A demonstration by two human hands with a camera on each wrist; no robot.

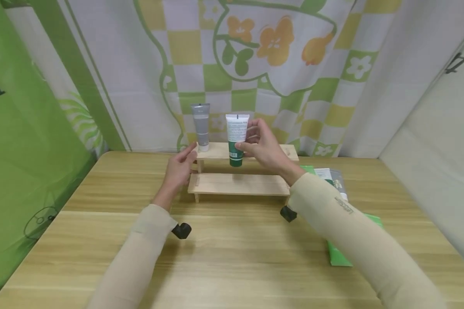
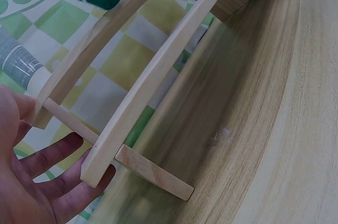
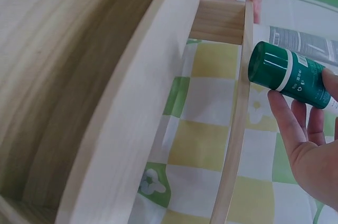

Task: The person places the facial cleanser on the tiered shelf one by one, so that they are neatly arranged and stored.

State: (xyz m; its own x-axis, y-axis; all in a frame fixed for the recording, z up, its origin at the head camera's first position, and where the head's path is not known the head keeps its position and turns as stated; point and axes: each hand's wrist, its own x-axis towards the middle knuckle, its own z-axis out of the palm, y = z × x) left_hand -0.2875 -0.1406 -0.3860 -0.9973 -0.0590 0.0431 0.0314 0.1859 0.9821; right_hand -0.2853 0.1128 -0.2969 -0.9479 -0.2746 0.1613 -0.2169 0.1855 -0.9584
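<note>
"In the head view, where's the green-and-white tube (image 1: 236, 131)?"

"Cap down, near the upper tier of the wooden shelf (image 1: 239, 184), pinched by the right hand (image 1: 268, 148). A gray tube (image 1: 201, 124) stands on the shelf's left end."

"And the left wrist view?"

"The left hand (image 1: 179, 169) has its fingers spread, touching the shelf's left end. The pinched tube's lower part shows by the upper tier."

"The right wrist view?"

"Right thumb and fingers hold that tube, its green cap (image 3: 268, 66) just beside the shelf's upper tier; whether they touch, I can't tell."
</note>
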